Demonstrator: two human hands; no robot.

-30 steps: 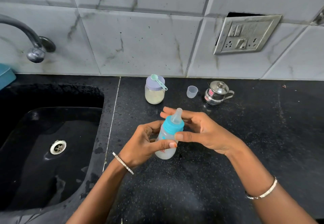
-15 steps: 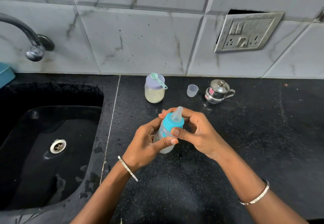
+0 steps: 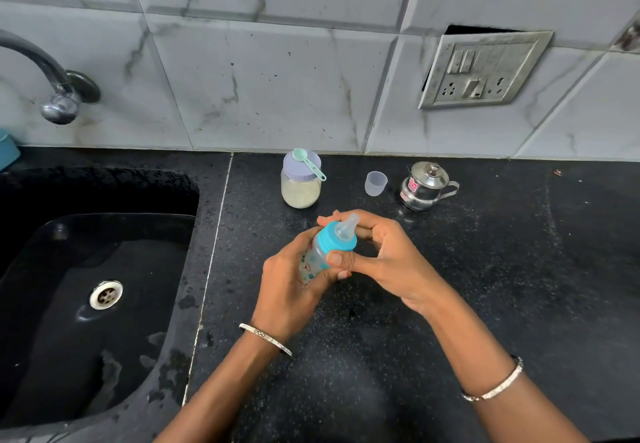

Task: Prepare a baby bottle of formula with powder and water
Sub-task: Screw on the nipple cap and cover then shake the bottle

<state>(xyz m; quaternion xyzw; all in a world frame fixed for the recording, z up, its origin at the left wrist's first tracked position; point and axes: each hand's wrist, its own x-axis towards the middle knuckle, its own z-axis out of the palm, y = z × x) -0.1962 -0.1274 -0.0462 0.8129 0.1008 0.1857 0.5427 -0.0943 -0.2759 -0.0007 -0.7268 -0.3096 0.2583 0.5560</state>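
Observation:
A small baby bottle (image 3: 313, 262) with a blue collar (image 3: 335, 239) and a clear teat is held tilted over the black counter (image 3: 519, 269). My left hand (image 3: 287, 286) wraps around the bottle's body. My right hand (image 3: 381, 255) grips the blue collar with thumb and fingers. Behind stand a jar of pale powder (image 3: 300, 183) with a lilac lid and a green scoop (image 3: 306, 162) lying on it, a small clear cup (image 3: 375, 183), and a little steel lidded pot (image 3: 424, 186).
A black sink (image 3: 104, 304) with a drain lies to the left, with a tap (image 3: 52, 89) above it. A wall socket plate (image 3: 485, 70) hangs on the tiled wall. A blue object (image 3: 7, 150) sits at the far left edge.
The bottle and both hands have moved slightly away from me toward the jar. My right thumb has shifted round the blue collar and my left hand now covers more of the bottle.

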